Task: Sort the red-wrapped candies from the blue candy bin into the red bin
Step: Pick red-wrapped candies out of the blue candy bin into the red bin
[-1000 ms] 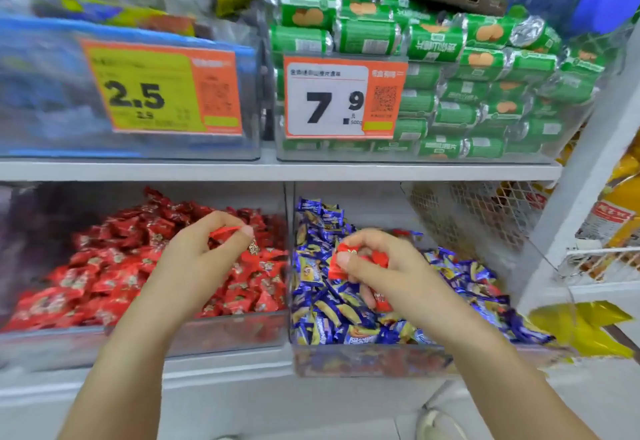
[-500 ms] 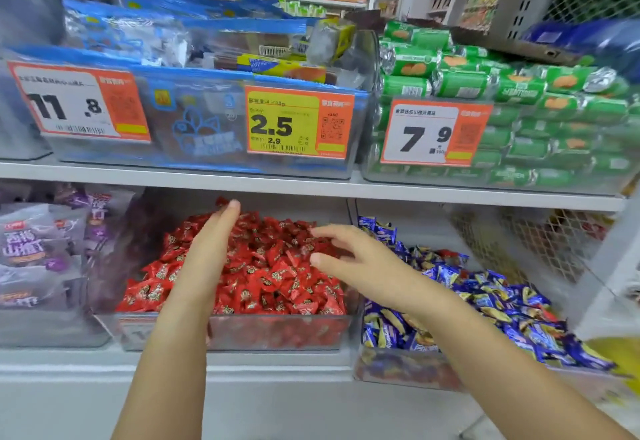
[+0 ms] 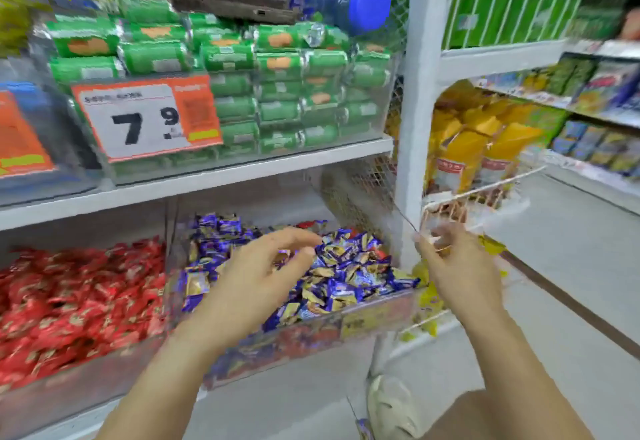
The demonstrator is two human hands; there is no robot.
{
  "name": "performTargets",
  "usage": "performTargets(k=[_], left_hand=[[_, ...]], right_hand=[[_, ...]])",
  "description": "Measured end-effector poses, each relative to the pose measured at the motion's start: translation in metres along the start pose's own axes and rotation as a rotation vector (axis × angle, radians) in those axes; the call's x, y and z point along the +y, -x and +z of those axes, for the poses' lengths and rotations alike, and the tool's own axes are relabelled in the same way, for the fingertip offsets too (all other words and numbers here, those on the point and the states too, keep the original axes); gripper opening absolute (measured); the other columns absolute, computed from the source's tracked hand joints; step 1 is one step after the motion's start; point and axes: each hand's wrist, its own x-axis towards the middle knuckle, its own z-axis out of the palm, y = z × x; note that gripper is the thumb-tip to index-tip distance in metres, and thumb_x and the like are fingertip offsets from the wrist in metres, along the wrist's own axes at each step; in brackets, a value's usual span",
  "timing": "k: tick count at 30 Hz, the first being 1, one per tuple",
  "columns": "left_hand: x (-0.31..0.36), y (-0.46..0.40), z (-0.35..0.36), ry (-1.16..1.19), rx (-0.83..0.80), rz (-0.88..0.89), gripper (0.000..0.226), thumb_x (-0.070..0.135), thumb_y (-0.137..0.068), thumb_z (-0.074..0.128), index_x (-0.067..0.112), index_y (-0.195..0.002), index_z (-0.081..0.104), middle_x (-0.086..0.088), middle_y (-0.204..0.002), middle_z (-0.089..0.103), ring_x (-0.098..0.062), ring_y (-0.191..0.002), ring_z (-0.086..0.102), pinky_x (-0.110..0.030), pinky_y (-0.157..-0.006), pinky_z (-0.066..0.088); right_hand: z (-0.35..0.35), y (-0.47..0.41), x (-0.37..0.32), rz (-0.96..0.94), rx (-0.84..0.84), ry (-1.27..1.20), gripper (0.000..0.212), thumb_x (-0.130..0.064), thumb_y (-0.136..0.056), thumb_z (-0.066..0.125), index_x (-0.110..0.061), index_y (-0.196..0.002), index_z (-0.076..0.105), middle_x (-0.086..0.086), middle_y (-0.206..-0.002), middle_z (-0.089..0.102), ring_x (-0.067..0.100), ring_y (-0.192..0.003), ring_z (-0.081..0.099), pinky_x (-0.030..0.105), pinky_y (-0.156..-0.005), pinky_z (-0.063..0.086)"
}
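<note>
Both hands have come back from the red bin (image 3: 104,367) and hold nothing now. The left hand (image 3: 256,277) hovers with loose fingers over the blue candy bin (image 3: 360,322); the right hand (image 3: 457,266) is relaxed beside it. A few red-wrapped candies (image 3: 306,225) remain at the back, so probably another pick follows.

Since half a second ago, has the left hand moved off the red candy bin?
Yes. The left hand has shifted rightward, off the red candy bin, and now hovers over the blue candy bin, fingers relaxed, holding nothing.
</note>
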Motion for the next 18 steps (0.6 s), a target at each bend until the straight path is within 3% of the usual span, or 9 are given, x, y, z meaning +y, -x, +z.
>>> performTargets(k=[2,4,7,11,14,17,18], left_hand=[[0.004,-0.032,0.037,-0.129,-0.193,-0.017,0.023,0.028,-0.096,0.051,0.032,-0.114,0.064,0.020,-0.114,0.064,0.006,-0.103,0.056,-0.017,-0.092,0.042],[0.004,-0.065,0.072,-0.268,-0.373,0.005,0.028,0.027,-0.097,0.049,0.026,-0.123,0.062,0.008,-0.121,0.063,-0.003,-0.102,0.056,-0.015,-0.087,0.039],[0.005,-0.108,0.107,-0.409,-0.706,-0.001,0.031,0.024,-0.093,0.056,0.017,-0.122,0.063,0.002,-0.113,0.064,-0.006,-0.096,0.052,-0.012,-0.077,0.037],[-0.001,-0.132,0.130,-0.627,-1.054,-0.003,0.048,0.021,-0.081,0.062,0.017,-0.128,0.056,-0.006,-0.116,0.061,-0.023,-0.102,0.055,-0.028,-0.087,0.043],[0.000,-0.133,0.147,-0.980,-1.144,0.185,0.045,0.012,-0.084,0.054,0.012,-0.129,0.050,-0.016,-0.118,0.059,-0.034,-0.103,0.054,-0.035,-0.083,0.044],[-0.001,-0.138,0.149,-1.236,-1.090,0.289,0.040,0.018,-0.086,0.058,0.015,-0.125,0.052,-0.006,-0.106,0.057,-0.030,-0.092,0.054,-0.038,-0.075,0.048],[-0.008,-0.142,0.145,-1.296,-1.054,0.290,0.043,0.024,-0.085,0.060,0.019,-0.127,0.052,-0.003,-0.111,0.055,-0.030,-0.095,0.055,-0.038,-0.075,0.048]], right_hand=[[0.012,-0.001,0.007,-0.026,-0.186,0.102,0.034,-0.046,-0.095,0.045,-0.020,-0.113,0.057,0.007,-0.110,0.066,0.029,-0.103,0.060,0.035,-0.077,0.043],[0.015,-0.004,0.007,-0.068,-0.290,0.146,0.039,-0.043,-0.099,0.035,-0.015,-0.107,0.061,0.015,-0.110,0.066,0.033,-0.104,0.059,0.036,-0.077,0.043],[0.013,-0.010,0.011,-0.090,-0.320,0.114,0.043,-0.039,-0.101,0.030,-0.012,-0.094,0.062,0.020,-0.105,0.066,0.036,-0.100,0.060,0.037,-0.076,0.043],[0.013,-0.013,0.014,-0.134,-0.328,0.119,0.044,-0.039,-0.101,0.028,-0.012,-0.096,0.062,0.018,-0.103,0.066,0.034,-0.098,0.060,0.036,-0.068,0.037],[0.014,-0.018,0.015,-0.143,-0.341,0.122,0.044,-0.041,-0.101,0.028,-0.013,-0.099,0.063,0.015,-0.104,0.066,0.033,-0.099,0.059,0.033,-0.067,0.033],[0.014,-0.022,0.015,-0.153,-0.351,0.148,0.042,-0.038,-0.101,0.028,-0.014,-0.101,0.063,0.013,-0.106,0.066,0.032,-0.101,0.059,0.032,-0.068,0.034],[0.013,-0.022,0.015,-0.165,-0.353,0.152,0.042,-0.038,-0.101,0.028,-0.014,-0.101,0.062,0.013,-0.107,0.066,0.032,-0.101,0.059,0.032,-0.068,0.034]])
